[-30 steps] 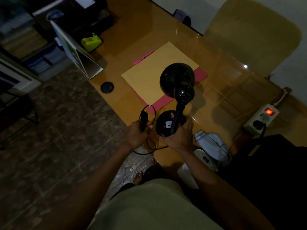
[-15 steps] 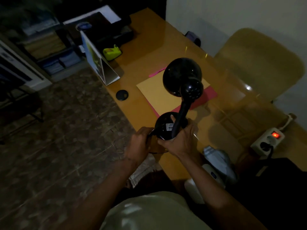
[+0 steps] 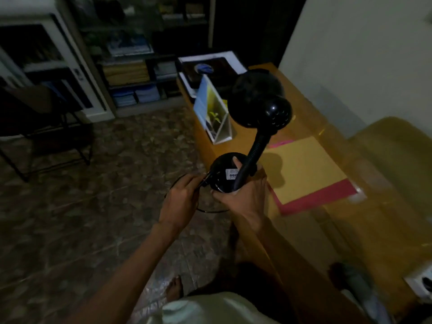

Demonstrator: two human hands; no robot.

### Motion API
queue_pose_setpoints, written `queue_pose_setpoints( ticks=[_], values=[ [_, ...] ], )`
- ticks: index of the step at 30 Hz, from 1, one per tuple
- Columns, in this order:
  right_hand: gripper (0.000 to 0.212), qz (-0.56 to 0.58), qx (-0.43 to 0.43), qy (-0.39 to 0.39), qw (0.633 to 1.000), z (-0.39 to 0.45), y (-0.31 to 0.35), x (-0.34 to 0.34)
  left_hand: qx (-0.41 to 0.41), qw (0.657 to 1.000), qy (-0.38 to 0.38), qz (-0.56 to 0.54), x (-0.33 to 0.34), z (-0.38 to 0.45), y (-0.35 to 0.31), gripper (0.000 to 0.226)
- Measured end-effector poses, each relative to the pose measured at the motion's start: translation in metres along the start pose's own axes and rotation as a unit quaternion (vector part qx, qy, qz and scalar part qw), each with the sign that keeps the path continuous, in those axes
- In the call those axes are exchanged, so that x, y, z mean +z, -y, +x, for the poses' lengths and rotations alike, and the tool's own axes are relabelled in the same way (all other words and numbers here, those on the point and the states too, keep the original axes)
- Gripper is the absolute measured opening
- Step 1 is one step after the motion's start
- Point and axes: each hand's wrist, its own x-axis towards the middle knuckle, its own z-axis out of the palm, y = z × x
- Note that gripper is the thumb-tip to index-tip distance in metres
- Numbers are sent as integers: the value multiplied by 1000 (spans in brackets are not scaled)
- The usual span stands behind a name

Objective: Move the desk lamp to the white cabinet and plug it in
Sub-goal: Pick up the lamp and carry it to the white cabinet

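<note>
Black desk lamp (image 3: 254,127) gripped at its base by right hand (image 3: 243,197), left hand (image 3: 181,202) fingers closed on its cord (image 3: 205,210), white base label (image 3: 231,176) beside right thumb, print too blurred to read

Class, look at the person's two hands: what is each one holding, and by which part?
The right hand grips the black desk lamp by its round base. The left hand holds the lamp's cord, bunched beside the base.

Black desk lamp (image 3: 258,106), tan envelope (image 3: 304,169), pink folder (image 3: 320,198).
</note>
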Motion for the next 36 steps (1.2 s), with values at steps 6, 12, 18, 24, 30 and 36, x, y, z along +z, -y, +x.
queue_pose_setpoints(
  ticks=[6, 12, 18, 24, 30, 36],
  values=[
    [113, 11, -38, 36, 999, 34, 97, 69, -54, 998, -34, -8, -78, 16, 82, 35],
    [106, 42, -107, 44, 992, 86, 179, 143, -90, 994, -66, 20, -135, 48, 163, 30],
    [108, 94, -141, 72, 983, 175, 251, 229, -112, 988, -70, 78, -167, 107, 257, 30],
    [114, 116, -140, 121, 976, 271, 334, 308, -161, 977, -74, 122, -211, 186, 353, 33],
    [117, 109, -150, 132, 974, 349, 430, 388, -175, 968, -82, 159, -259, 253, 451, 42],
    [105, 100, -199, 138, 965, 422, 532, 483, -181, 965, -111, 152, -317, 315, 573, 44]
  ],
)
